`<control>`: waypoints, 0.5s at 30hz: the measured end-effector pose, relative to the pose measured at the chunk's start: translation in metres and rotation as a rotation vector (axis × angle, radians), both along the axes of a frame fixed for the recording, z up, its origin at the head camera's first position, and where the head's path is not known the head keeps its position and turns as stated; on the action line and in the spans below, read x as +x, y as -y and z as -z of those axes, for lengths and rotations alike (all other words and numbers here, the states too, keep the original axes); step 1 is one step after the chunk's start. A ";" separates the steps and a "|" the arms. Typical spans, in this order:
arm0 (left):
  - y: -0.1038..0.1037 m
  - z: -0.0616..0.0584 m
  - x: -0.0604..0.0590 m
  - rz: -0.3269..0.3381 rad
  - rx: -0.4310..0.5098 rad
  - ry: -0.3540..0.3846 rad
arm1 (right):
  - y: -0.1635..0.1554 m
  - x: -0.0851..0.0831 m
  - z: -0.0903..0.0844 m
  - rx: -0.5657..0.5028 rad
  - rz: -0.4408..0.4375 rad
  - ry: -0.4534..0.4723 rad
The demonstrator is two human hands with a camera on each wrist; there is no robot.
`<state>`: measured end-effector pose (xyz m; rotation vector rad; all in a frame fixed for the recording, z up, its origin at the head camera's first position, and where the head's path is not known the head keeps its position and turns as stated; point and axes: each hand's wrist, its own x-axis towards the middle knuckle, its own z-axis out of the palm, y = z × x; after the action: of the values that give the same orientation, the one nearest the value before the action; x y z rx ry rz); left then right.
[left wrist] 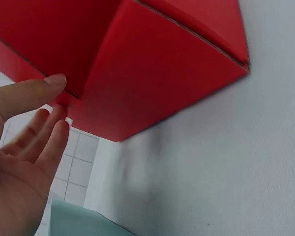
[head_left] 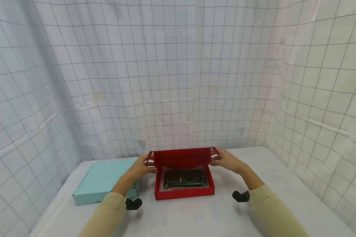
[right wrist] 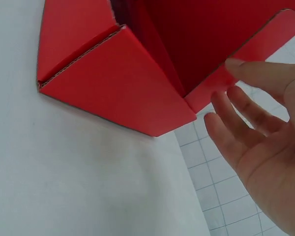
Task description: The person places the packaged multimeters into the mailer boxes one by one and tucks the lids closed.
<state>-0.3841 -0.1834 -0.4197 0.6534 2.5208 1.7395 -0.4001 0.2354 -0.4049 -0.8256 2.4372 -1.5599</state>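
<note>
A red cardboard box (head_left: 184, 194) stands open on the white table, its lid (head_left: 182, 158) raised upright at the back. Inside lies a dark meter-like device (head_left: 185, 177) under clear plastic. My left hand (head_left: 145, 166) is at the lid's left side flap and my right hand (head_left: 222, 159) at its right side flap. In the left wrist view the left hand (left wrist: 49, 105) has straight fingers, its thumb touching the flap edge (left wrist: 64, 98). The right hand (right wrist: 226, 93) likewise has loosely spread fingers, and its thumb rests on the right flap (right wrist: 221, 81).
A flat, closed light-blue box (head_left: 103, 181) lies left of the red one, close to my left forearm. White grid-patterned cloth (head_left: 178, 82) walls in the table (head_left: 284, 184) at the back and on both sides.
</note>
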 end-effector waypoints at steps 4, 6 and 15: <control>0.011 -0.001 0.004 0.052 0.119 0.129 | -0.008 -0.001 -0.004 -0.086 -0.039 0.117; 0.016 -0.004 0.008 0.096 0.207 0.195 | -0.012 0.000 -0.006 -0.150 -0.066 0.203; 0.021 -0.022 0.024 0.229 0.355 0.345 | -0.015 0.016 -0.024 -0.292 -0.192 0.351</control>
<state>-0.3601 -0.2042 -0.3976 0.5637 1.8578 2.0224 -0.3840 0.2502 -0.3805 -0.7271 1.8620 -1.8295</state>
